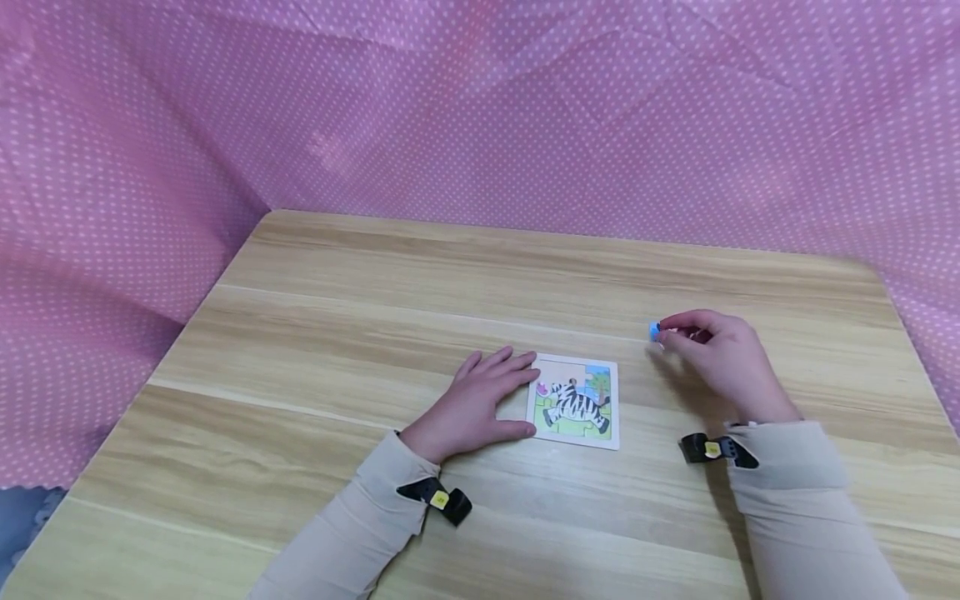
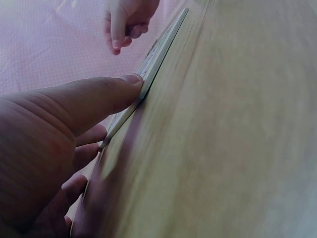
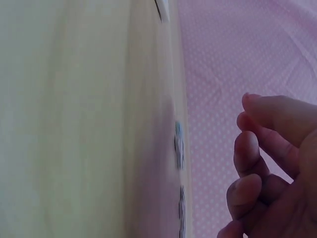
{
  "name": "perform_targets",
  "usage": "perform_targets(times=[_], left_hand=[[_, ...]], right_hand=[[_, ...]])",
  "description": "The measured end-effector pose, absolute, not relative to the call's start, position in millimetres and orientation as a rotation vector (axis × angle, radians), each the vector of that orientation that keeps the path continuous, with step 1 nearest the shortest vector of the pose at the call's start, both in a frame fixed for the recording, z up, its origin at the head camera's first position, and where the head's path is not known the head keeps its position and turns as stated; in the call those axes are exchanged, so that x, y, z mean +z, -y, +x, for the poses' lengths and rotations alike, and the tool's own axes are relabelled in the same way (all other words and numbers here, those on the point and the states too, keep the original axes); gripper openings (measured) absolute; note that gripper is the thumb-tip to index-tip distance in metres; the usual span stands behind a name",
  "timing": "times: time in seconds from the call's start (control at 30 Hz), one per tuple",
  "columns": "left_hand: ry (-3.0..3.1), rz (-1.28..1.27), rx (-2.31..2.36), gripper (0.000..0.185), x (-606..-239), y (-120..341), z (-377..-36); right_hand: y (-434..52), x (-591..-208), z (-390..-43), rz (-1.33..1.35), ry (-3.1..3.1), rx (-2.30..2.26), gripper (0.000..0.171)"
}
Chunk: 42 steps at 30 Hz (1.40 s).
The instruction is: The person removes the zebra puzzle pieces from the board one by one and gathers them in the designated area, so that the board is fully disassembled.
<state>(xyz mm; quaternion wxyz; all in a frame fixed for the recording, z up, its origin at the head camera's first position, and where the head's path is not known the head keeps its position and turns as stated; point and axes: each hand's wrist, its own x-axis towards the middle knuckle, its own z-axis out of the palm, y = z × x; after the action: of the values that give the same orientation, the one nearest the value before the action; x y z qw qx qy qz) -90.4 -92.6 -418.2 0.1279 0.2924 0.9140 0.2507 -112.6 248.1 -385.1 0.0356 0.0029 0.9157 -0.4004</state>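
Puzzle tray (image 1: 613, 407): a small square white-framed board lying flat on the table, just past the left fingertips. It holds fitted pieces showing a cartoon zebra; the upper-left slot inside the frame looks bare.
Blue piece (image 1: 654, 332): a small blue puzzle piece at the tips of the right fingers, up and to the right of the tray, well apart from it.
Right hand (image 1: 716, 354): fingers curled together, pinching the blue piece at the tabletop.
Left hand (image 1: 474, 404): fingers straight and slightly spread, lying flat, fingertips touching the tray's left edge; thumb (image 2: 106, 94) pressed against its near edge.
Table (image 1: 375, 292): pale wood grain under both hands.
Backdrop (image 1: 480, 108): pink cloth with white dots behind the table.
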Motion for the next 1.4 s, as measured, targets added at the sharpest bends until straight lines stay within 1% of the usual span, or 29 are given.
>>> perform_targets(times=[0.13, 0.43, 0.7, 0.97, 1.4], left_hand=[[-2.658, 0.857, 0.727, 0.076, -416.8, 92.4, -90.9], [-2.656, 0.866, 0.736, 0.075, -415.1, 92.5, -91.2], [-2.651, 0.864, 0.734, 0.075, -414.7, 92.3, -91.8], [-2.652, 0.867, 0.726, 0.075, -415.4, 92.2, -92.4], [-2.649, 0.870, 0.741, 0.075, -415.8, 93.7, -92.6]], right_hand=[[-236.0, -383.2, -110.9, -0.051, -2.776, -1.229, 0.034], [-210.6, -390.5, -111.4, -0.299, -2.670, -1.187, 0.022], [-195.5, -395.0, -107.4, -0.366, -2.527, -1.150, 0.023], [-189.2, -397.0, -104.9, -0.473, -2.556, -1.035, 0.027], [-184.5, -399.5, -105.3, -0.496, -2.592, -0.992, 0.021]])
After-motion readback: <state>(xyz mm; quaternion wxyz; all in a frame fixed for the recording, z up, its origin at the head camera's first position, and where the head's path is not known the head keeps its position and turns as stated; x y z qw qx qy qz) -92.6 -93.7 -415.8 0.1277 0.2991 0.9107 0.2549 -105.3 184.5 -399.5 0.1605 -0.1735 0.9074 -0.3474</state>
